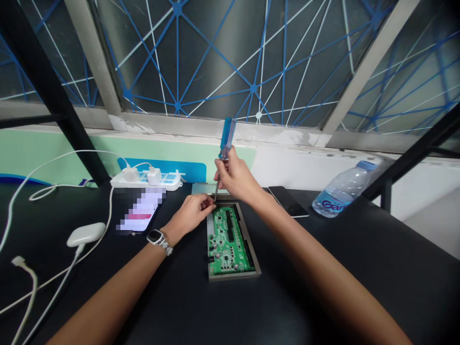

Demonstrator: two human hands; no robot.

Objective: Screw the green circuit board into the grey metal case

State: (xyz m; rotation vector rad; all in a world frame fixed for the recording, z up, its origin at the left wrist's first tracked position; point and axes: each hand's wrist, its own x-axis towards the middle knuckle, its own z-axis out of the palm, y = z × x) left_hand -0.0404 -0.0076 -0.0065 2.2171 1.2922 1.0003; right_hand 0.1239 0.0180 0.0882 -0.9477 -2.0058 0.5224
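Observation:
A green circuit board [224, 239] lies inside a shallow grey metal frame [235, 276] on the dark table. My right hand [232, 175] is closed round the lower handle of a screwdriver [227, 134] with a clear blue handle, held upright. Its thin shaft points down to the far left corner of the frame. At that corner my left hand [197, 211] has its fingers pinched together beside the screwdriver's tip; whatever they hold, if anything, is too small to make out. A watch [156, 236] sits on the left wrist.
Left stand a white power strip [147, 179] with chargers, a lit phone [142, 211], a white charger block [86, 234] and loose cables. Behind my right arm lies a dark phone [288, 201]. A water bottle [343, 189] leans at the right. The windowed wall closes off the back.

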